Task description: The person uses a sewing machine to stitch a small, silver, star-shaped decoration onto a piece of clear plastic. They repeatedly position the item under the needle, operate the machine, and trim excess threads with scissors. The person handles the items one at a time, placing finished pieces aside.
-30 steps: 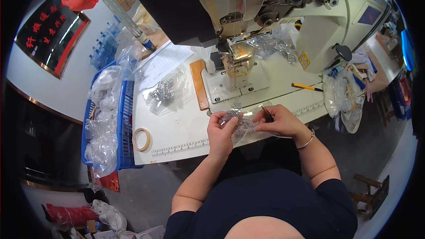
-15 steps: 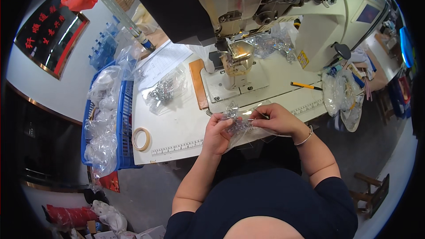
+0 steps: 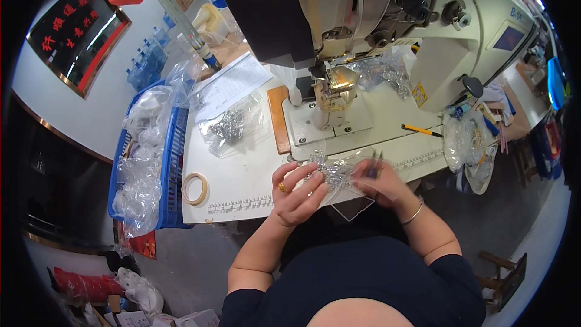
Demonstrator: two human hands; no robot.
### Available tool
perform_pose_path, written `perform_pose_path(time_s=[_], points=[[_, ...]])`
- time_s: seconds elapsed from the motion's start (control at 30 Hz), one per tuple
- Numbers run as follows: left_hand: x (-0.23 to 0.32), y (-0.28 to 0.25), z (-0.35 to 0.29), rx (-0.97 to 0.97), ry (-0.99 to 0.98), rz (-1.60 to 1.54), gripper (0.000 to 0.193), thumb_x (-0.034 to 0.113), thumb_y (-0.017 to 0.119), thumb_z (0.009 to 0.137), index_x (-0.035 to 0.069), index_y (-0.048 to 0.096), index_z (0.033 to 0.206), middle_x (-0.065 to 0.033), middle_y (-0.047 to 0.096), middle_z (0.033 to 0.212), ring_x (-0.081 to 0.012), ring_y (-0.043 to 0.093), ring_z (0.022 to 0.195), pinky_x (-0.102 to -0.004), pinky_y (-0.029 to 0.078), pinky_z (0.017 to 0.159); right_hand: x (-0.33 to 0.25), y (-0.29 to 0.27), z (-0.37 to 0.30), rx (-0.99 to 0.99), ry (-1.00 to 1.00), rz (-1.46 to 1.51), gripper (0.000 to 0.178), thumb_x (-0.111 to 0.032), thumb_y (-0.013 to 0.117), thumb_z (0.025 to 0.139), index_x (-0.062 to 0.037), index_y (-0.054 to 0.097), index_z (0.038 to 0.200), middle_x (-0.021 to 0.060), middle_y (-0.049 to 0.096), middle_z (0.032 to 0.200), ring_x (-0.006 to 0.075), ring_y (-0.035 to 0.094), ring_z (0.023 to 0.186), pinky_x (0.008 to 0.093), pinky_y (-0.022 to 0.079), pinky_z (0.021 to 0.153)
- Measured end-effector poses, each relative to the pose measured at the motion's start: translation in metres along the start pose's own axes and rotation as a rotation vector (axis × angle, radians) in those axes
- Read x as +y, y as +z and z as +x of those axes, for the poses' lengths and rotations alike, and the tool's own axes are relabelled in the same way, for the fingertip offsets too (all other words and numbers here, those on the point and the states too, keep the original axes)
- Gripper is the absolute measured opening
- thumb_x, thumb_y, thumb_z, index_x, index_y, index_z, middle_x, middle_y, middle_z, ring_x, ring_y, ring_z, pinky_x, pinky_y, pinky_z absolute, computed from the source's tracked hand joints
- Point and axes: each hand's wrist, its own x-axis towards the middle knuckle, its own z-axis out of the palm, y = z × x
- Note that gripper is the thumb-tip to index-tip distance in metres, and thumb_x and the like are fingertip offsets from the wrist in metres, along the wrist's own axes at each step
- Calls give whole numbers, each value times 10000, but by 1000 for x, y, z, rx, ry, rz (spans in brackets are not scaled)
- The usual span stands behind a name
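Note:
At the table's front edge, my left hand (image 3: pixel 296 192) is closed on a clear plastic piece with glittering silver trim (image 3: pixel 333 175); its fingers lie bent over the left end. My right hand (image 3: pixel 382 184), smeared by motion, is curled at the right end of the piece. A small dark pointed tool (image 3: pixel 375 168) sticks up from it, too blurred to name exactly. Part of the clear sheet hangs over the edge above my lap. Behind my hands stands a sewing machine (image 3: pixel 445 66) with its metal bed plate (image 3: pixel 308 124).
On the table lie a clear packet of silver trim (image 3: pixel 229 127), papers (image 3: pixel 233 88), a tape roll (image 3: pixel 194 188) and an orange pen (image 3: pixel 422 130). More silver trim (image 3: pixel 387 75) sits behind the needle area. A blue basket (image 3: pixel 174 169) of plastic bags stands left; plastic bags (image 3: pixel 465 145) hang right.
My left fingers have shifted from a pinch to lying over the trim. My right hand has turned, moved slightly right and down, and the dark tool now points up. The view has shifted slightly.

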Motion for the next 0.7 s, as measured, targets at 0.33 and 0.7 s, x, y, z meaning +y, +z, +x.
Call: perform_pose_path(time_s=[0.33, 0.7], points=[[13, 21, -16, -54, 66, 200, 184, 121, 686, 704, 205, 619, 853, 44, 556, 966, -179, 595, 936, -507, 308, 908, 12, 39, -5, -59, -88, 550, 329, -161, 686, 797, -54, 547, 1076, 2, 586, 940, 42, 541, 800, 178, 413, 626], [60, 23, -45, -116, -979, -735, 448, 19, 737, 656, 49, 559, 1065, -77, 521, 1068, -207, 487, 1043, -333, 406, 879, -4, 31, 12, 192, -249, 365, 172, -94, 687, 794, -24, 626, 939, 16, 624, 813, 57, 527, 662, 196, 370, 540]])
